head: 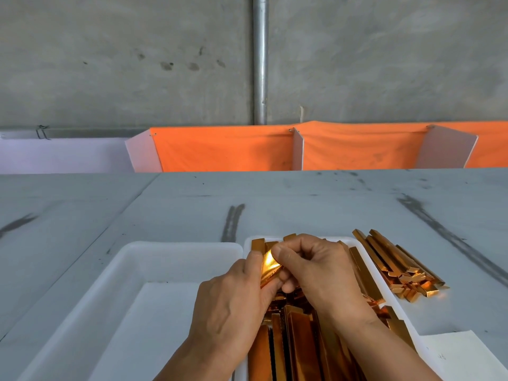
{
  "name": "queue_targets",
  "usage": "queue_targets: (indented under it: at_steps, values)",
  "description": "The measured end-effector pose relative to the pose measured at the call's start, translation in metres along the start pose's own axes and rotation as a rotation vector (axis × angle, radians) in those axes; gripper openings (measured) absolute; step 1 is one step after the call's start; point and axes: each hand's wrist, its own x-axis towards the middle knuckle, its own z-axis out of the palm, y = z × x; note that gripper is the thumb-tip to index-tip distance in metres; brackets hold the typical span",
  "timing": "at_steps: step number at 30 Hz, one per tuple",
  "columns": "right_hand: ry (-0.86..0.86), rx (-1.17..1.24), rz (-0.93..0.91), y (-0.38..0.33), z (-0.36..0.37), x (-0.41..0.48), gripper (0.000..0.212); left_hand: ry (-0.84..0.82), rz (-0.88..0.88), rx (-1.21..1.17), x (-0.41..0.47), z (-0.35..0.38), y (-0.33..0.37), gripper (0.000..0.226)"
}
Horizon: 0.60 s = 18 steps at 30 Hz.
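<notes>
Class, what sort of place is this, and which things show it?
Probably a small workshop or packing bench: a bare concrete wall, a scuffed grey table, white trays and stacks of gold strips.

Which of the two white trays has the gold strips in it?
The right-hand tray, below the left hand and right hand pinching one gold strip: gold strips fill it. The left tray beside it shows only bare white floor.

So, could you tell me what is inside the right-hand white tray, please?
Gold card strips fill the tray. The left hand and right hand, pinching one strip, cover its middle.
</notes>
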Motion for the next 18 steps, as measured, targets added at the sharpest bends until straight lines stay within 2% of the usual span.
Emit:
queue_targets:
  at_steps: [6, 10, 12, 15, 18]
  values:
    - [-0.046, -0.003, 0.007, -0.002, -0.002, 0.000, 0.009, 0.026, -0.007, 0.007, 0.000, -0.001, 0.000, 0.068]
    - [-0.033, 0.011, 0.038, -0.002, -0.007, 0.003, 0.009, 0.041, -0.014, -0.188, 0.000, -0.002, -0.007, 0.052]
    - [0.022, -0.007, 0.053, 0.000, -0.010, 0.006, 0.010, 0.020, -0.046, -0.288, 0.000, -0.007, -0.009, 0.058]
    - [0.103, 0.046, 0.092, 0.004, -0.017, 0.011, 0.011, 0.050, -0.192, -0.558, 0.002, -0.015, -0.016, 0.063]
    - [0.130, 0.158, 0.131, 0.004, -0.026, 0.014, 0.009, 0.129, -0.297, -0.971, 0.004, -0.021, -0.023, 0.055]
